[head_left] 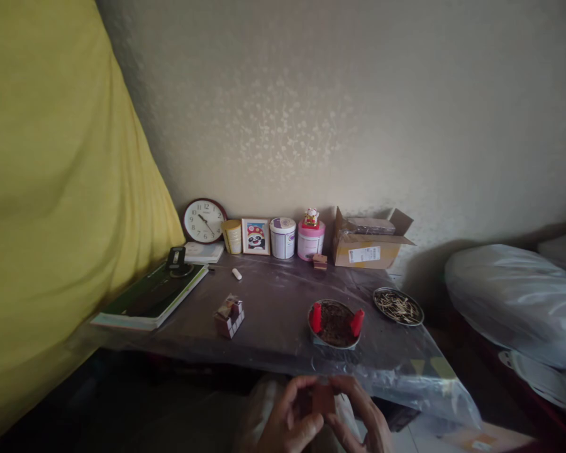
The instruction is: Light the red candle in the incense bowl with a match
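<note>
Low in the head view, just before the table's near edge, my left hand [290,418] and my right hand [365,415] are held close together. Between their fingers is a small reddish-brown, flat rectangular piece [324,401]; the fingers of both hands are closed on its sides. Its lower part is partly covered by my left thumb. Beyond my hands, a round metal dish [336,345] on the table holds dark brown, crumbly matter. Two red cone-like pieces [316,318] stand in it, one at each side.
A plastic-covered table [273,314] bears a small stack of boxes [229,318], a white oval object [236,274], a green book [155,292] and a plate of thin sticks [399,306]. Along the wall stand a clock [204,221], tubs [283,239], a picture frame [256,237] and an open carton [370,251].
</note>
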The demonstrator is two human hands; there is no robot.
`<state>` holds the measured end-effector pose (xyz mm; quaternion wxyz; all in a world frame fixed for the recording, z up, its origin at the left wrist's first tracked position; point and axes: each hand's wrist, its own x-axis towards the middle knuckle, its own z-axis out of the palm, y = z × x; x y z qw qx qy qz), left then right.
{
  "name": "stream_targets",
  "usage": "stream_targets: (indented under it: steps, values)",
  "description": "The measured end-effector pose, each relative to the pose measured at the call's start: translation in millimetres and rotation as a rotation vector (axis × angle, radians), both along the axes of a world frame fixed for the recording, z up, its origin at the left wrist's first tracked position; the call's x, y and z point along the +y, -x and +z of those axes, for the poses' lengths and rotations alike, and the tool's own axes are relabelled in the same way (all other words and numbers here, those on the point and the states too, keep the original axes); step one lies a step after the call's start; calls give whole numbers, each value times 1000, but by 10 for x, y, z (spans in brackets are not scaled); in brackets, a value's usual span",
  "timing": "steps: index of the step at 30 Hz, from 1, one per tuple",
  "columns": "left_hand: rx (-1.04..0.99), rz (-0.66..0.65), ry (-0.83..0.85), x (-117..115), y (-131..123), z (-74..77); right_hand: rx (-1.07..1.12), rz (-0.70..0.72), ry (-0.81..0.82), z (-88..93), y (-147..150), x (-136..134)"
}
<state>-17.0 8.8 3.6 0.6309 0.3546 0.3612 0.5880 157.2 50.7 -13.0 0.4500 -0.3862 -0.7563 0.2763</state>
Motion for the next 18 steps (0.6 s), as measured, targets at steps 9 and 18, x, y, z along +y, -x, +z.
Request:
stream_targets:
  steps: [9,18]
  values:
    - [17,41,45,54,59,-190,248,-66,340,132,-14,-85]
    - [-217,35,132,54,47,-114,493,-214,501,204,-72,9]
